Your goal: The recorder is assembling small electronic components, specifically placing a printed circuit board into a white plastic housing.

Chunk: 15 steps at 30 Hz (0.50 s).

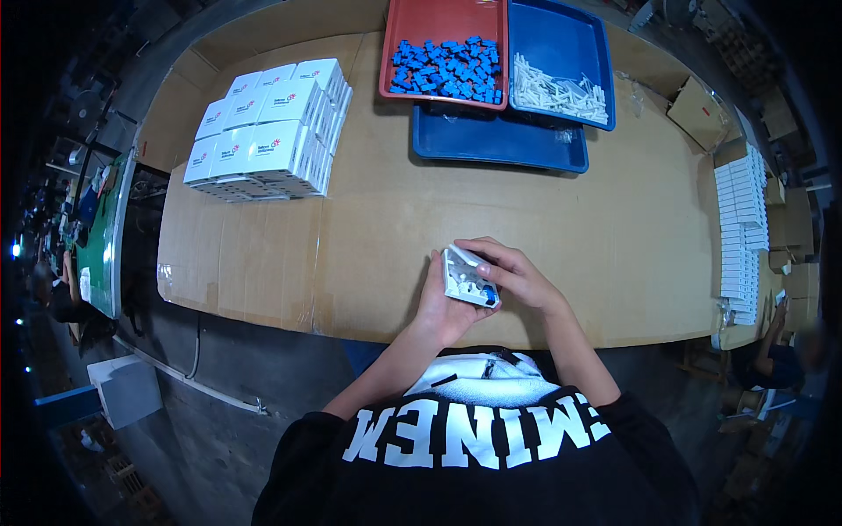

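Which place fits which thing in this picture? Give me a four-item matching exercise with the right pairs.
Things:
1. Blue pieces
2. Slim white pieces
3. Stack of red-marked white boxes
4. Small white case

Places:
A. On the left part of the cardboard-covered table
B. Between the left hand and the right hand
C. In the red tray
D. In the blue tray just right of the red one

Right pairs: 1-C, 2-D, 3-A, 4-B
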Motion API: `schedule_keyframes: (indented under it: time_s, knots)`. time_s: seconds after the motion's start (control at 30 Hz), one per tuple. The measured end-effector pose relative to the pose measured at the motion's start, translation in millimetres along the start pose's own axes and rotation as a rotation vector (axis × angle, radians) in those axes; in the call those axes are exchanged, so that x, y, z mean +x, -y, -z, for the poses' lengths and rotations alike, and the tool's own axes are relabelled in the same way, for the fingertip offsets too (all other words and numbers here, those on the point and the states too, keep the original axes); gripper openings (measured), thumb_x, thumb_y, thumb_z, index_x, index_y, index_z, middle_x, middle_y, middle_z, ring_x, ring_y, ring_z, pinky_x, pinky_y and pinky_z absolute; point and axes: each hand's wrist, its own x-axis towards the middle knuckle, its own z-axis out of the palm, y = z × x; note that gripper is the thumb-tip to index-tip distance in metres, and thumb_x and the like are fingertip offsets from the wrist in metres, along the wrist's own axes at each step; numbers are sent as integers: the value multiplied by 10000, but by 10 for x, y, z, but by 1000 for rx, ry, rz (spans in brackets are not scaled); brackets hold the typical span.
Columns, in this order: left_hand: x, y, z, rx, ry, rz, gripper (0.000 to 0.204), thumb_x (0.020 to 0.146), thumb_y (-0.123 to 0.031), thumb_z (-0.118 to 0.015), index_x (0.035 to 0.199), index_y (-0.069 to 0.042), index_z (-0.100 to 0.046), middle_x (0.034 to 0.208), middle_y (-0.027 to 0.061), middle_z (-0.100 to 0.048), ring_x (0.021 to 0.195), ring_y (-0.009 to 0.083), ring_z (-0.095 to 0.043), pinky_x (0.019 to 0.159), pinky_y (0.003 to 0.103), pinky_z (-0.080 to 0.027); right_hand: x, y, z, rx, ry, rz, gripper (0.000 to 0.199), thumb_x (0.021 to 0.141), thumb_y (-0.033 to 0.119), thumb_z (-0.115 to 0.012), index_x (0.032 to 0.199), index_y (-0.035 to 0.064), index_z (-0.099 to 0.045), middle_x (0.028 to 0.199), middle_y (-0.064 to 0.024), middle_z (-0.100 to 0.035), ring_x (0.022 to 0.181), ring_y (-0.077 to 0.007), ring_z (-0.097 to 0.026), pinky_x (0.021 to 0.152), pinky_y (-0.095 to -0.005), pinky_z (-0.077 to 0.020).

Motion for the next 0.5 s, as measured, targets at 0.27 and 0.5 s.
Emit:
schedule_keyframes:
  time_s: [0.27,0.5]
  knots:
    - [-27,-23,-133,-39,-116,-15,671,1091,-643,-190,1423,-154,-508,1364,133,-583,1214,309,-596,1002,543,-512,32,-18,-28,8,47,-108,469,1033,256,-629,1458,60,-606,1313,-108,-680,1194,-205,-623,1040,-349,-491]
    - [32,-46,6,-80,-46,2,684,1094,-641,-178,1444,-137,-481,1373,153,-565,1237,307,-585,1033,558,-501,98,24,-78,-129,-11,-137,418,1052,226,-598,1439,70,-631,1239,-115,-717,1103,-170,-645,971,-317,-522]
